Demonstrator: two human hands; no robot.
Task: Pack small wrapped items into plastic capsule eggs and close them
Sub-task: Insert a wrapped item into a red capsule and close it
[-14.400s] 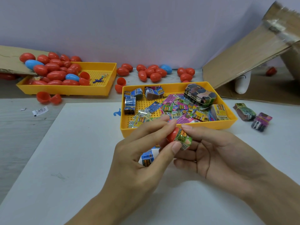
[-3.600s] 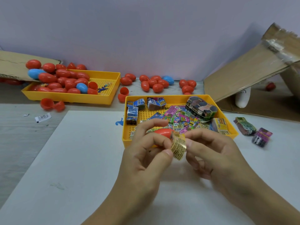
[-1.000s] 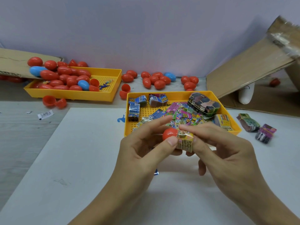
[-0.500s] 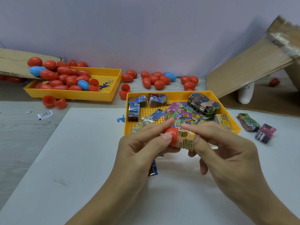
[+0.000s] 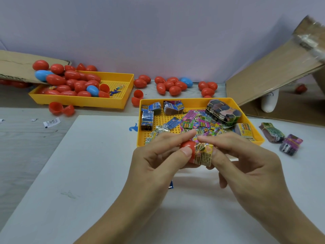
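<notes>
A: What have the hands got?

B: The left hand (image 5: 154,161) grips a red egg half (image 5: 187,147); its thumb lies across the shell, its forefinger reaches over the top, the other fingers curl beneath; the right hand (image 5: 246,164) pinches a wrapped packet (image 5: 204,155), yellow with small print, between thumb and forefinger, with the remaining fingers loosely curled below.

A: And where is the packet against the egg?

B: Pressed to the egg's open end, touching it; how far inside it sits I cannot tell, as the fingers cover the join; both are held above the white sheet (image 5: 88,173), just in front of the near tray (image 5: 198,101).

A: What's in that tray?

B: A heap of loose packets (image 5: 197,123), pink, green and blue; a few banded blue bundles (image 5: 147,117) at its left end; a larger dark bundle (image 5: 223,111) toward the back right; a yellow bundle (image 5: 245,129) at the right wall.

A: Anything else on the table?

B: Two more bundles (image 5: 281,138) lie on the sheet right of the tray; a far tray (image 5: 121,101) at the back left holds red eggs (image 5: 70,81) and a couple of blue ones, piled toward its left; more closed eggs (image 5: 174,85) sit in a loose row by the wall, one of them blue; open red halves (image 5: 60,109) lie in front of the far tray, and others between the trays; cardboard (image 5: 274,67) leans at the right; a scrap of something blue (image 5: 171,184) shows under the left hand.
</notes>
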